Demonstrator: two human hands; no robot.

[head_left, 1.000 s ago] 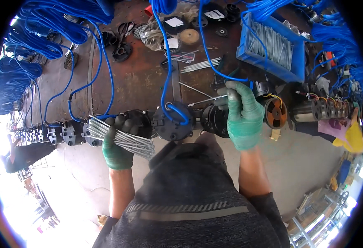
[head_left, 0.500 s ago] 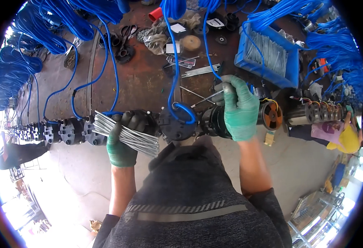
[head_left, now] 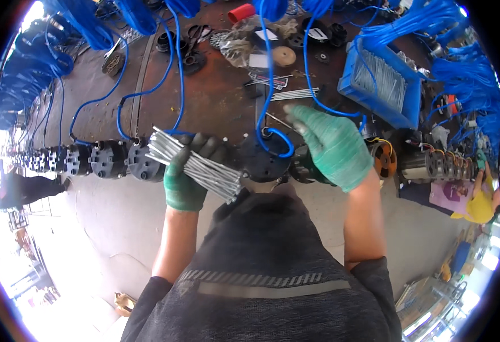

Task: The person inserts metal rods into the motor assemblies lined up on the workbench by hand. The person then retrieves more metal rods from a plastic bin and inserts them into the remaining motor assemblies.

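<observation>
My left hand [head_left: 186, 181], in a green glove with dark fingertips, is closed round a bundle of thin metal rods [head_left: 210, 175]. The bundle slants across the palm in front of the row of black motor housings. My right hand [head_left: 341, 149], gloved the same way, hovers over a housing at the bench edge, fingers stretched to the left and slightly blurred. No rod shows in it. Between my hands sits a round black motor end cap [head_left: 264, 159] with a blue cable [head_left: 271, 74] rising from it. A single rod [head_left: 277, 119] lies just beyond the right fingertips.
A blue bin [head_left: 384, 85] of metal rods stands at the back right. Several loose rods [head_left: 295, 94] lie nearer the middle. More black housings [head_left: 107, 159] line the edge at left, under coiled blue cables [head_left: 90, 25]. Another person [head_left: 458, 196] works at far right.
My right hand has changed from a pinch on a thin rod to stretched fingers, and that rod is no longer visible. My left hand keeps its bundle. The whole view has shifted somewhat.
</observation>
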